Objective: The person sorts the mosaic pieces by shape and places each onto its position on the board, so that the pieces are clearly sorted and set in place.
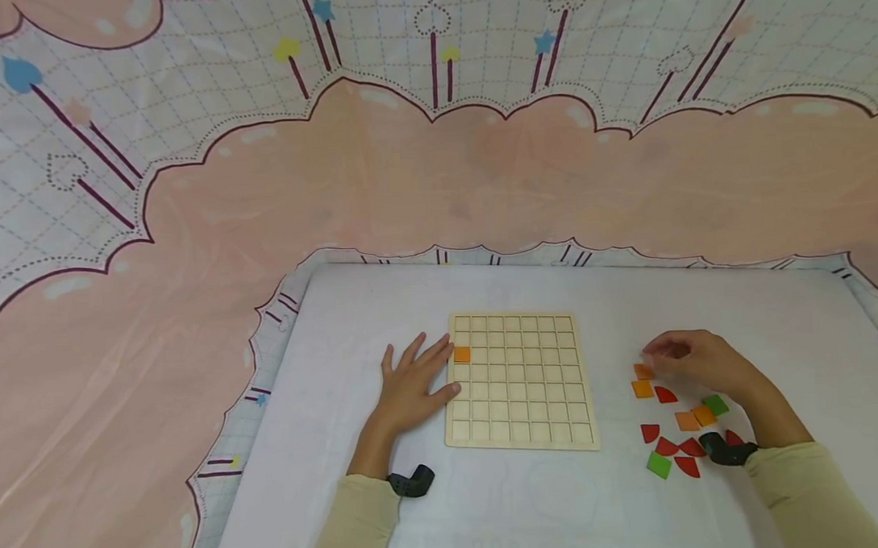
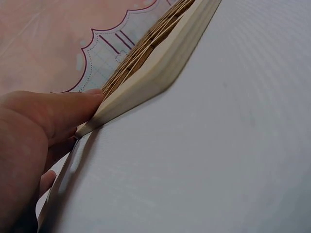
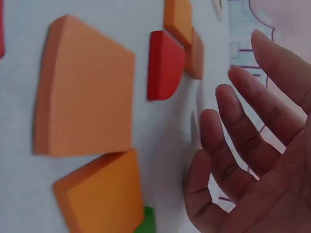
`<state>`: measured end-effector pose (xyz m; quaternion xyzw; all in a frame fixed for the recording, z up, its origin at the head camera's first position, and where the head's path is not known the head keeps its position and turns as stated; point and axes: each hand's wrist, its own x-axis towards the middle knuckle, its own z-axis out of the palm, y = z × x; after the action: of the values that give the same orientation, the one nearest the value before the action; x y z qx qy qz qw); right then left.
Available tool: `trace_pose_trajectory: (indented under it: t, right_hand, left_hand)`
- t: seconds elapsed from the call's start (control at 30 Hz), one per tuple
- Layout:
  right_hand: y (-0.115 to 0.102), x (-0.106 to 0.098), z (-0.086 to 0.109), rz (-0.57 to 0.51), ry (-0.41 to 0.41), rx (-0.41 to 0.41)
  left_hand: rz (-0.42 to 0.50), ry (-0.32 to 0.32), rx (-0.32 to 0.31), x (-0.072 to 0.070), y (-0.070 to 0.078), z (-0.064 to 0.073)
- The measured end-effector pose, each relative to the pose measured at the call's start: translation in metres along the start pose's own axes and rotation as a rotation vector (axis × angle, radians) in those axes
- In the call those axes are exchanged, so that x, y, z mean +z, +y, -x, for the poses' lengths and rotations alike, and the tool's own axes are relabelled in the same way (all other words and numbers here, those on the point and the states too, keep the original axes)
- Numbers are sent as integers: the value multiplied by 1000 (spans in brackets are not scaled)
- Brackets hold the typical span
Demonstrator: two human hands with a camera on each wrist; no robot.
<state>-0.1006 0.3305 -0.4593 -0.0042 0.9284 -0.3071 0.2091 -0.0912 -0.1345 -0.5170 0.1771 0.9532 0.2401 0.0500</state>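
Note:
A pale wooden grid board (image 1: 519,382) lies on the white table, with one orange square tile (image 1: 462,355) in a cell at its left column. My left hand (image 1: 410,388) rests at the board's left edge with fingers spread; in the left wrist view the thumb (image 2: 73,109) touches the board's corner side (image 2: 131,92). Over the loose pieces at right hovers my right hand (image 1: 703,360), its fingertips near an orange tile (image 1: 642,372). The right wrist view shows its fingers (image 3: 243,126) loosely bent, with nothing seen between them.
Right of the board lie several loose pieces: a yellow-orange square (image 1: 642,389), red quarter-round pieces (image 1: 687,466), green squares (image 1: 659,465) and more orange squares (image 1: 687,421). Some touch or overlap. A patterned cloth (image 1: 479,184) hangs behind the table's far edge.

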Motion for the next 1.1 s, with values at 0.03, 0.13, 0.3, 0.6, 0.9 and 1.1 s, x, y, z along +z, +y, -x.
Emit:
trace_pose_trajectory:
  t: [0.03, 0.13, 0.3, 0.6, 0.9, 1.1]
  right_hand:
    - [3, 1, -1, -2, -11, 6]
    - [8, 4, -3, 3, -33, 12]
    - [10, 4, -6, 34, -37, -26]
    - [2, 2, -12, 15, -99, -74]
    - [2, 2, -13, 27, -113, -67]
    - [2, 2, -11, 36, -116, -72]
  left_hand:
    - [2, 1, 1, 0, 0, 0]
    - [9, 9, 8, 1, 0, 0]
    - [13, 19, 16, 1, -1, 0]
    - [50, 95, 54, 2, -5, 0]
    - [68, 151, 43, 5, -9, -2]
    - [86, 158, 33, 5, -9, -4]
